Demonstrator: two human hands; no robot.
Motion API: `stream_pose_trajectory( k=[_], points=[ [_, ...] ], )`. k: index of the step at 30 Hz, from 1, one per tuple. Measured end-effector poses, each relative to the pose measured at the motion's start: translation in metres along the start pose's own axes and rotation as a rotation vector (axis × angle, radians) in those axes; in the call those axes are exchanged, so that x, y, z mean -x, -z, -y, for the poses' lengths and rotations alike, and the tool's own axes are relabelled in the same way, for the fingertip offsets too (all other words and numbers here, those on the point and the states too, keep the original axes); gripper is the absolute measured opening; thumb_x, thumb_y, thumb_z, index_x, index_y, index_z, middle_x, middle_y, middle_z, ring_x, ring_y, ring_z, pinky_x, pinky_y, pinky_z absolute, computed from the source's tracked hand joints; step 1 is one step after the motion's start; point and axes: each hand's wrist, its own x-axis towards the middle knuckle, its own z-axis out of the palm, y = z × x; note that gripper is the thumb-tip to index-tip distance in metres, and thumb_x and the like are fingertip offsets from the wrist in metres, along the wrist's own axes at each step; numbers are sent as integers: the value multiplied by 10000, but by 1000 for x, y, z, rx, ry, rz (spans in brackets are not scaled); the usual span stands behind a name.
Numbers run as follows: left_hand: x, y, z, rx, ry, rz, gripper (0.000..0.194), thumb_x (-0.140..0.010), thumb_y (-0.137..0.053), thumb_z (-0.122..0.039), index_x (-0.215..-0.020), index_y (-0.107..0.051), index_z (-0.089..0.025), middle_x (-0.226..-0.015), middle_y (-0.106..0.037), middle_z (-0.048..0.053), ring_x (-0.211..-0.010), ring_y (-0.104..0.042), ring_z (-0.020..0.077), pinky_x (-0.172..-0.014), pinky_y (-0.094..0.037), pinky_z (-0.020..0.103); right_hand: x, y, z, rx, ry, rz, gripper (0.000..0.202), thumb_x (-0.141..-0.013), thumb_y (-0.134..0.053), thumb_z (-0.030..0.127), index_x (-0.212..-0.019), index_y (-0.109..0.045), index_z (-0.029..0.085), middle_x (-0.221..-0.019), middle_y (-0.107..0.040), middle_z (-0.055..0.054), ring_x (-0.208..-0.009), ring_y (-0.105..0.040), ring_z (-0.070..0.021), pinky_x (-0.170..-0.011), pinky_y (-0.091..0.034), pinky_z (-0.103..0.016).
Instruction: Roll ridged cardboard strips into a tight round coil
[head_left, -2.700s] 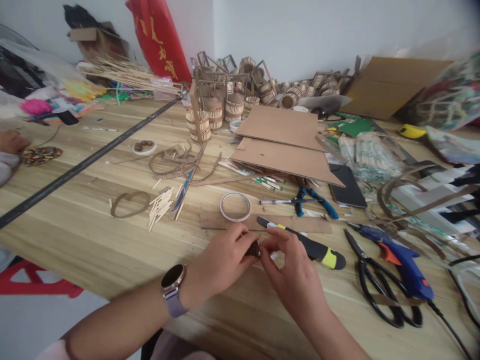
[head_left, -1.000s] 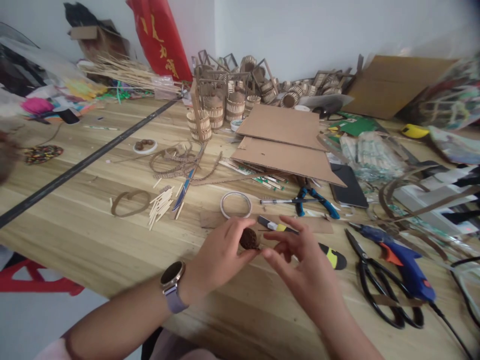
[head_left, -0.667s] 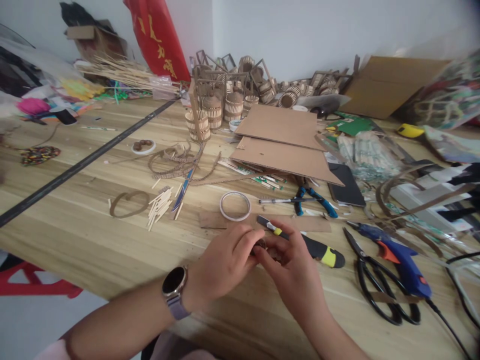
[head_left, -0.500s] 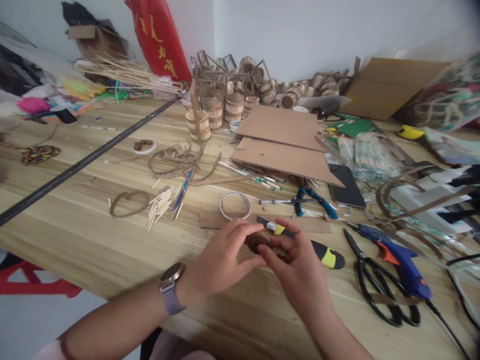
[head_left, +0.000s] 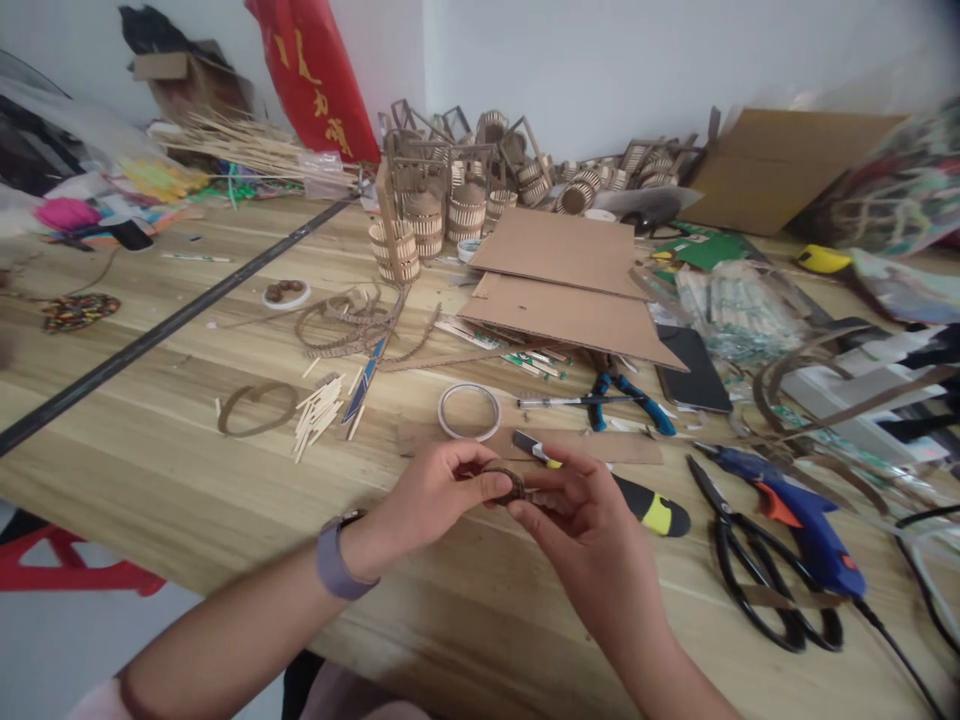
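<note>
A small round brown piece (head_left: 517, 484), which looks like a tightly wound coil of brown strip, is held between my two hands above the near part of the table. My left hand (head_left: 424, 505) grips its left side, thumb across the face and fingers behind. At the right edge, my right hand (head_left: 592, 535) pinches it with the thumb and fingertips. Beneath and behind the hands lie a black-and-yellow utility knife (head_left: 651, 508) and a flat brown cardboard strip (head_left: 630, 447). A roll of tape (head_left: 442, 412) rests just beyond my left hand.
Black scissors (head_left: 750, 560) and a blue glue gun (head_left: 814, 530) lie at right. Blue-handled pliers (head_left: 645, 405), cardboard sheets (head_left: 562, 310) and short sticks (head_left: 319, 415) lie farther off. Small slatted buckets (head_left: 394, 252) stand at the back. A long black bar (head_left: 180, 300) crosses the left side.
The round piece has been turned between my hands. My left thumb has moved up onto its face, and my left wrist has rolled so the watch face is mostly turned away.
</note>
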Motion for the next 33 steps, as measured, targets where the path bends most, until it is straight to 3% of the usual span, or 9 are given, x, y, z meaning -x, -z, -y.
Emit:
stream_pose_trajectory(
  k=[4,10,13,18,23,33],
  points=[
    [-3,0,-2,130,60,-35,300,-741,-745,-409,-768,-664,-121,-702,-620,8,-668,-539,132,-657,-416,255,0,3,2,167,209,-86,346,-789,-723,327,-1078,-549,252,-865,-732,-27,-755,-746,-182,-670,-630,-297],
    [-5,1,0,238,102,-39,376,-691,-787,-473,-748,-674,-119,-691,-614,1,-662,-522,122,-641,-396,244,1,10,4,679,620,-160,172,-908,-591,240,-1077,-562,254,-853,-756,-23,-772,-755,-183,-686,-622,-280],
    [-7,2,1,284,142,-55,437,-649,-808,-526,-756,-677,-122,-688,-611,-3,-638,-517,116,-606,-385,234,1,13,6,740,726,-180,105,-930,-567,241,-1034,-581,242,-822,-751,-26,-770,-751,-183,-694,-616,-269],
    [-9,6,-2,326,211,-77,486,-592,-836,-559,-717,-663,-123,-690,-609,-1,-622,-526,112,-599,-395,227,-1,15,15,730,803,-76,55,-902,-593,184,-908,-633,221,-756,-733,-27,-712,-728,-174,-672,-604,-268],
    [-9,10,-8,345,205,-50,480,-600,-841,-551,-678,-646,-119,-670,-575,-10,-616,-496,99,-588,-397,214,-2,15,21,637,760,51,123,-877,-595,121,-906,-674,211,-730,-722,-22,-658,-707,-152,-601,-579,-234],
    [-10,14,-3,163,135,72,542,-637,-763,-650,-698,-653,-122,-633,-582,-10,-565,-484,100,-575,-383,230,-6,19,24,702,851,-56,115,-866,-598,115,-862,-662,209,-705,-733,-19,-633,-705,-154,-616,-593,-245]
  ],
)
